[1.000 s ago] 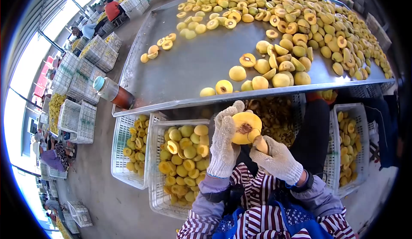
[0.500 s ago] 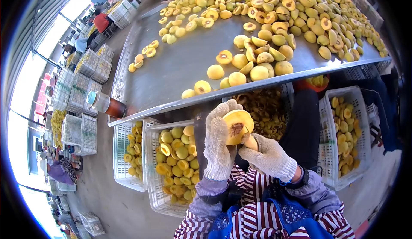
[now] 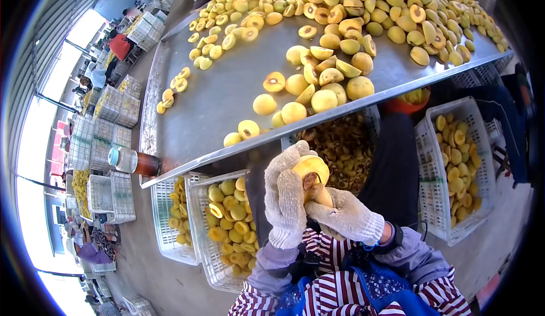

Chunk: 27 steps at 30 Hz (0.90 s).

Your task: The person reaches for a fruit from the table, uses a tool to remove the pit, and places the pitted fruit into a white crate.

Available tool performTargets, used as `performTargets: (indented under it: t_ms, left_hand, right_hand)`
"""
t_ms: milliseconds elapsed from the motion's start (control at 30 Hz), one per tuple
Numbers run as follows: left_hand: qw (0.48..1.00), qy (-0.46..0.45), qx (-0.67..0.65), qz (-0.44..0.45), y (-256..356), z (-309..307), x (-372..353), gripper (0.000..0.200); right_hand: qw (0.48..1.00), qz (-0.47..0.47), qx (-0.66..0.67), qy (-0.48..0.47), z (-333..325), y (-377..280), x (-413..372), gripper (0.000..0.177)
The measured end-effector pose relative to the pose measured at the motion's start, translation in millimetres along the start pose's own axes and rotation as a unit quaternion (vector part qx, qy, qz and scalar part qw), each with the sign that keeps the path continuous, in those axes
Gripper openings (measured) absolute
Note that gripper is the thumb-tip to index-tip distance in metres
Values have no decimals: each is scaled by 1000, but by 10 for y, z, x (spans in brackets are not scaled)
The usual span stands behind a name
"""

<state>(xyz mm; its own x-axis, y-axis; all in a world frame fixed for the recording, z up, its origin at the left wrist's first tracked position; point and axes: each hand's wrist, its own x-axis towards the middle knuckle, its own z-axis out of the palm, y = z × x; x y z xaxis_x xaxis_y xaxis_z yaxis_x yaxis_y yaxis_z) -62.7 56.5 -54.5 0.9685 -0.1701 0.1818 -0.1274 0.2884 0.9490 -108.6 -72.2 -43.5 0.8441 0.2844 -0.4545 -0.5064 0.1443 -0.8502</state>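
A yellow peach half (image 3: 313, 169) is held in my gloved left hand (image 3: 285, 194), its cut face with the brown pit hollow turned toward me. My fingers wrap its far and left sides. My right hand (image 3: 346, 214), also in a knitted glove, is closed around what looks like a small tan-handled tool (image 3: 321, 196). The tool's end meets the lower part of the peach at the brown centre; its tip is hidden. Both hands are above my lap, just below the metal table's near edge.
The metal table (image 3: 210, 97) carries many peach halves (image 3: 323, 100). Under its edge, a crate holds brown-yellow scraps (image 3: 340, 154). Crates of peach halves stand left (image 3: 196, 242) and right (image 3: 479, 202). A bottle of reddish drink (image 3: 136, 161) sits at the table's left corner.
The peach half has tilted in my left hand, and the tool has moved up over its brown centre. Both hands sit slightly lower in view, and the camera view has turned a little.
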Motion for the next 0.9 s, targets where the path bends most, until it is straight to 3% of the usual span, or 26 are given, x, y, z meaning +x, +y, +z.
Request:
performTargets:
  t_ms: [67,167,267,300,400,433,533,567,667,733,833,867,900]
  left_hand:
    - [996,-35,71,-42,40,-58,93,48]
    - [991,2,127,33,-12,67,109,38]
    - [906,-84,340,237,-22,60,254,32]
    - [930,-79,303,195,-18,80,276,29]
    - [981,-116,121,-95,-49,13,369,26]
    - [972,-148,182,-28,-53,10,430,25]
    - [923,-246,247,164,-47,23,580,24]
    - [922,-259,243,155,-38,35,611,25]
    - [967,-240,36,-73,-159,48,575,27]
    - [971,-217,1,-104,-207,73,518,34]
    - [966,-189,-60,-169,-243,111,495,42]
    - [970,-198,-36,-136,-232,130,496,42]
    - [973,-207,-12,-102,-227,148,498,43]
  right_hand:
    - [997,26,53,-41,-67,15,44,29]
    - [986,50,125,-97,-217,50,76,26]
    - [970,74,192,-126,-339,137,110,26]
    - [981,65,161,-82,-304,154,137,28]
    - [962,110,213,-132,-387,163,142,33]
    - [932,115,277,-202,-455,200,130,38]
    - [877,54,390,-276,-482,508,184,38]
    - [845,75,433,-305,-507,626,236,37]
    - [761,102,519,-376,-526,654,275,38]
    - [735,86,548,-389,-504,762,255,39]
    - [757,88,538,-359,-511,494,172,42]
    - [771,95,527,-344,-515,359,144,43]
    - [747,92,548,-365,-514,385,154,42]
